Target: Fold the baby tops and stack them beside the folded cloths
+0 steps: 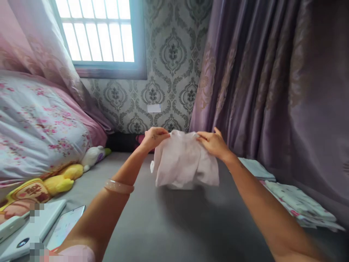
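A small pale pink shirt (181, 160) hangs from both of my hands above the grey bed surface. My left hand (156, 139) is closed, pinching the fabric at the shirt's upper left corner near the neckline. At the upper right corner, my right hand (214, 142) pinches the cloth too, with one finger sticking up. The lower edge of the shirt hangs loose and spreads a little, casting a dark shadow below. A small white bit shows at its left edge; I cannot tell what it is.
To the right lie folded clothes (300, 202) and a folded pale blue cloth (257, 169). On the left are plush toys (64, 178), a floral bundle (40, 127), a phone (67, 225) and a white box (35, 233). Purple curtains (259, 80) hang at the right.
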### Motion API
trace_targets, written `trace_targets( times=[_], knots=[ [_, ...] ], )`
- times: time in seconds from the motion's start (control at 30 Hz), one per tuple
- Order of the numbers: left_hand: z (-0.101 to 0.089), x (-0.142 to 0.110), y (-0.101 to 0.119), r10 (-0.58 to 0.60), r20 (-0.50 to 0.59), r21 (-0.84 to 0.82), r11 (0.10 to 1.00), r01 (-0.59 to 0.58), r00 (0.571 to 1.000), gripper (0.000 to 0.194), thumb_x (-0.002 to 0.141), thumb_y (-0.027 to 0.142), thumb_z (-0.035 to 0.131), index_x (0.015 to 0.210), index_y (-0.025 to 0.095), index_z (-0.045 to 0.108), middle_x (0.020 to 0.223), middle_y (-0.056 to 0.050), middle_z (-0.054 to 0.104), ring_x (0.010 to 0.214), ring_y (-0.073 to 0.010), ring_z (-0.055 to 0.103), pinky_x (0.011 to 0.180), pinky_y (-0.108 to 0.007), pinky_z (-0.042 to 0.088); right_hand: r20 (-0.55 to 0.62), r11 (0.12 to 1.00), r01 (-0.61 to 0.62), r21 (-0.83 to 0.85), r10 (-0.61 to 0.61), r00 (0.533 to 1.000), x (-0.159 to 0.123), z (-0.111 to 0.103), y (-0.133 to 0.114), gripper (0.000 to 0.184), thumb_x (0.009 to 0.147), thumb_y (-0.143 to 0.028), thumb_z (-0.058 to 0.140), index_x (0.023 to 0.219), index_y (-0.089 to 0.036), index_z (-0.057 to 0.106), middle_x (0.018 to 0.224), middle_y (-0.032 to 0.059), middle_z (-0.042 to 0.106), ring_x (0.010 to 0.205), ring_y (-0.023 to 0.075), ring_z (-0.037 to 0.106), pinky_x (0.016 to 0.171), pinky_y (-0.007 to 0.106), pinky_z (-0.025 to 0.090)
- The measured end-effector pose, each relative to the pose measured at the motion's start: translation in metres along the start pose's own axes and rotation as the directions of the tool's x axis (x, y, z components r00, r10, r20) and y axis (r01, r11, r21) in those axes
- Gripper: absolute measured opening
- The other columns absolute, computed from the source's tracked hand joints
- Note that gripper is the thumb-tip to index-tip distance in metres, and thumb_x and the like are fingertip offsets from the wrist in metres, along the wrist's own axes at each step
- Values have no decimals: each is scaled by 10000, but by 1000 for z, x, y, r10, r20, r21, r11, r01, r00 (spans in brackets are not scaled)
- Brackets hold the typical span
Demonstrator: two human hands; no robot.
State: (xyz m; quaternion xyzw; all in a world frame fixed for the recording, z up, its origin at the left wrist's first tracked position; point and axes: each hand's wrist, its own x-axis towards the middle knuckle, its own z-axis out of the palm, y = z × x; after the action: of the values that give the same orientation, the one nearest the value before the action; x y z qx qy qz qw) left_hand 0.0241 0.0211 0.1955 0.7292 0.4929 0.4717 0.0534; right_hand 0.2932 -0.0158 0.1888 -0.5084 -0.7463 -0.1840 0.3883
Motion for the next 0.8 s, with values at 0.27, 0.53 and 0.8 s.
trace_targets(
  times=[0.27,0.53,0.8],
  knots=[
    [1,-8,3,-148,-58,-190,973,134,987,254,761,402,619,812,171,710,684,-7,684,485,-119,551,554,-242,425,-47,986,-154,70,157,986,-3,-1,-3,263,960,-321,443,1088,-254,662,1028,65,732,992,261,666,893,374,448],
    [16,-30,30,-60,-333,10,998,67,941,157,878,295,515,850,197,633,829,-52,683,806,-195,608,759,-300,446,-305,965,-257,42,258,917,-19,5,-28,330,976,-272,333,1180,-193,581,1074,107,644,985,246,609,796,337,472],
    [12,-59,28,239,-611,151,971,-185,755,230,980,299,367,982,195,572,879,-50,644,799,-156,578,729,-262,433,-374,992,-48,-116,2,927,-45,-32,-43,409,1010,-392,303,1264,-199,559,1011,86,624,920,214,611,733,306,490]
  ],
)
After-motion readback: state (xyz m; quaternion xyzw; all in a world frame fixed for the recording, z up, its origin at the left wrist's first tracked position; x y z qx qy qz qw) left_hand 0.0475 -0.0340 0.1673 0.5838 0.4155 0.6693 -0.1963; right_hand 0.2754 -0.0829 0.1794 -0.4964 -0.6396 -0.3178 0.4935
